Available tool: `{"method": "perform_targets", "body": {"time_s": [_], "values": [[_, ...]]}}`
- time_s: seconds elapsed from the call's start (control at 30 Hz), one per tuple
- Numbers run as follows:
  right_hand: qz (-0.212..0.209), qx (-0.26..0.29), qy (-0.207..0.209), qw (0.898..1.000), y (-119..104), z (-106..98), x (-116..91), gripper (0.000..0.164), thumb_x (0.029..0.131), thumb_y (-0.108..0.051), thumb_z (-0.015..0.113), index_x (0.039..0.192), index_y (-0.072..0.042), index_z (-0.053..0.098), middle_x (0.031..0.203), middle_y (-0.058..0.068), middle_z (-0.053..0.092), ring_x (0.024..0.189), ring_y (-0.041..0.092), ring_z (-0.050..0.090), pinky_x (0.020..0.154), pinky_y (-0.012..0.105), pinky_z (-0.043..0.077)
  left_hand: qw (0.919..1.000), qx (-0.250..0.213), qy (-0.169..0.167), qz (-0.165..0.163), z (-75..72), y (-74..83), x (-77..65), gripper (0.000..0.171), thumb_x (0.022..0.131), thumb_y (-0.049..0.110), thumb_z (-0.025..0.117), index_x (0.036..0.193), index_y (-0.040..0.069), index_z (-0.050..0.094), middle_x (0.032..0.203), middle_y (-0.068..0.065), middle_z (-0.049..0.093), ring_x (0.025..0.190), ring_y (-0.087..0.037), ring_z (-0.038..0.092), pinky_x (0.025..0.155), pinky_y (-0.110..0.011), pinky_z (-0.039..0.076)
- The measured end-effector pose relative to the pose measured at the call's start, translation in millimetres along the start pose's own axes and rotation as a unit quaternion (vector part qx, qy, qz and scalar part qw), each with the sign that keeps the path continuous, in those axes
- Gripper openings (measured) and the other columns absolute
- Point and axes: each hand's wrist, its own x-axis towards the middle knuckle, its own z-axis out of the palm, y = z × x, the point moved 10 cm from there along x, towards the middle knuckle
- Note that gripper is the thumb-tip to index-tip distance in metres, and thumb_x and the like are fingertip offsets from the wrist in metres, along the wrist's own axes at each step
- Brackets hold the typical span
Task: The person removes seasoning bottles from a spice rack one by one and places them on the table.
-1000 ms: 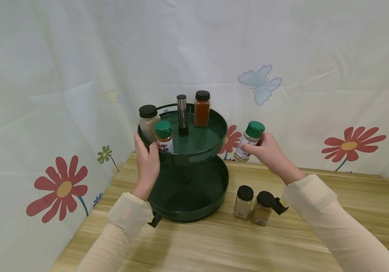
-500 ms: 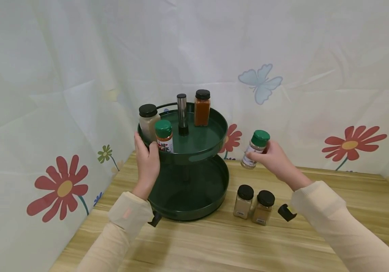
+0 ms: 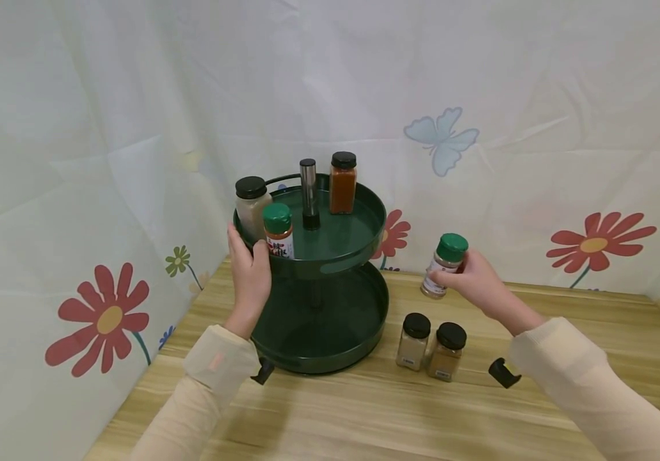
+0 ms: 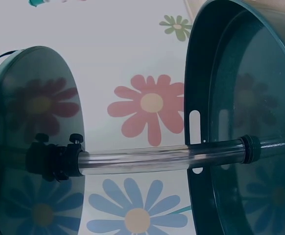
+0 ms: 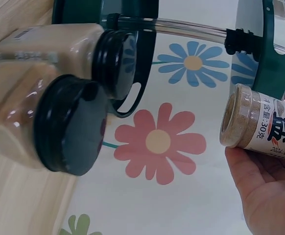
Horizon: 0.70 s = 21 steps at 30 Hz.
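Note:
My left hand (image 3: 249, 275) rests against the left front of the upper tray of a dark green two-tier turntable rack (image 3: 338, 243), fingers straight up along its side and thumb at the rim. Beside that thumb stands a green-capped spice jar (image 3: 279, 234) with red contents. My right hand (image 3: 482, 285) grips another green-capped spice jar (image 3: 447, 256), slightly tilted, to the right of the rack. In the right wrist view this spice jar (image 5: 265, 122) shows light brown powder and a white printed label; its cap is out of frame.
A pale black-capped jar (image 3: 251, 208) and a reddish one (image 3: 343, 186) stand on the upper tray around the metal post (image 3: 308, 192). Two black-capped jars (image 3: 413, 346) (image 3: 447, 355) stand on the wooden table (image 3: 353, 416). A flowered sheet (image 3: 537, 128) hangs behind.
My right hand has moved right and down with the spice jar, away from the rack. The left hand and the rack have stayed in place.

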Motion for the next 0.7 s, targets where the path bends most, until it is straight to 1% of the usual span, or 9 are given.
{"method": "perform_targets", "body": {"time_s": [0.23,0.33,0.53,0.6,0.7], "values": [[0.001,-0.013,-0.008,1.0,7,0,-6,0.034,0.084,-0.015,0.058,0.11,0.005,0.047,0.103,0.017,0.057,0.089,0.023,0.054,0.076,0.043,0.047,1.0,0.001,-0.004,0.002,0.7,-0.2,-0.6,0.067,0.09,0.025,0.034,0.144,0.008,-0.003,0.152,-0.01,-0.003,0.136,-0.017,0.0,0.111,-0.041,0.008],[0.002,-0.01,-0.01,1.0,9,-1,-9,0.034,0.085,-0.014,0.057,0.111,0.005,0.047,0.103,0.017,0.057,0.09,0.023,0.054,0.076,0.045,0.047,1.0,0.001,-0.007,0.007,1.1,0.5,-1.4,0.067,0.09,0.025,0.033,0.143,0.007,-0.004,0.151,-0.011,-0.004,0.136,-0.018,-0.002,0.111,-0.042,0.007],[0.003,-0.003,-0.011,1.0,15,-2,-14,0.043,0.086,-0.013,0.055,0.121,0.007,0.041,0.11,0.023,0.054,0.096,0.027,0.053,0.079,0.05,0.046,0.9999,-0.001,-0.004,0.009,0.8,1.9,-1.5,0.067,0.09,0.024,0.034,0.143,0.007,-0.004,0.151,-0.011,-0.004,0.136,-0.018,-0.002,0.111,-0.041,0.007],[0.005,-0.003,-0.012,1.0,17,-3,-16,0.045,0.086,-0.014,0.055,0.123,0.007,0.039,0.111,0.024,0.053,0.096,0.028,0.052,0.079,0.049,0.046,1.0,-0.002,-0.004,0.009,0.8,2.2,-1.3,0.067,0.09,0.024,0.034,0.143,0.007,-0.004,0.151,-0.011,-0.004,0.136,-0.018,-0.002,0.111,-0.041,0.007],[0.008,-0.002,-0.01,1.0,20,-5,-19,0.043,0.086,-0.014,0.055,0.121,0.007,0.04,0.109,0.023,0.054,0.094,0.026,0.053,0.078,0.047,0.047,1.0,-0.001,-0.004,0.007,0.9,2.4,-1.4,0.068,0.09,0.024,0.034,0.143,0.007,-0.003,0.151,-0.011,-0.004,0.136,-0.018,-0.002,0.111,-0.041,0.007]]}}
